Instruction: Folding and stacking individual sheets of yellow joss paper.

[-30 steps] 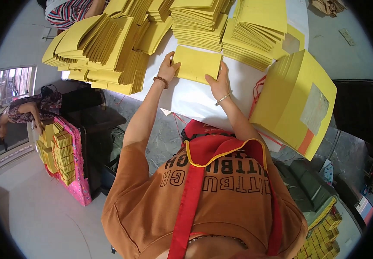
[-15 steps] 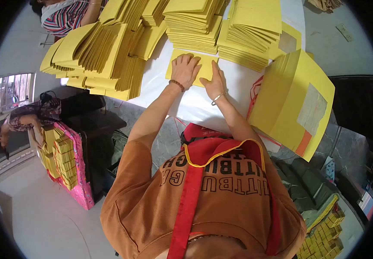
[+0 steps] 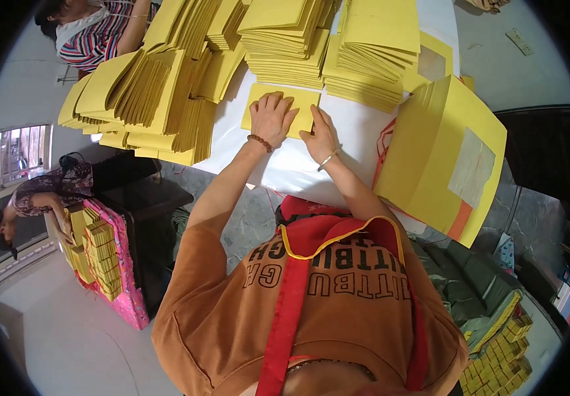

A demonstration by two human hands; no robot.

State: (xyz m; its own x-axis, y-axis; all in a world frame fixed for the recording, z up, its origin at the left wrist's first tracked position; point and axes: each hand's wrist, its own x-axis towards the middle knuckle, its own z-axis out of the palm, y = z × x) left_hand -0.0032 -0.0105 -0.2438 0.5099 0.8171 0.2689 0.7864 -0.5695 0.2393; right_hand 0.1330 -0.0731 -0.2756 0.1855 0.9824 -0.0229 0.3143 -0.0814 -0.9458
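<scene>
Fingers slightly spread, the left hand point(image 3: 271, 122) lies palm-down on a flat yellow rectangle of paper point(image 3: 307, 99) on the white-covered table point(image 3: 357, 152). At its right edge sits the right hand point(image 3: 320, 140), thumb parted from forefinger; I can't tell whether they pinch. Beyond stand stacks of folded yellow paper point(image 3: 281, 46); farther off, a person in a striped top point(image 3: 97, 41).
</scene>
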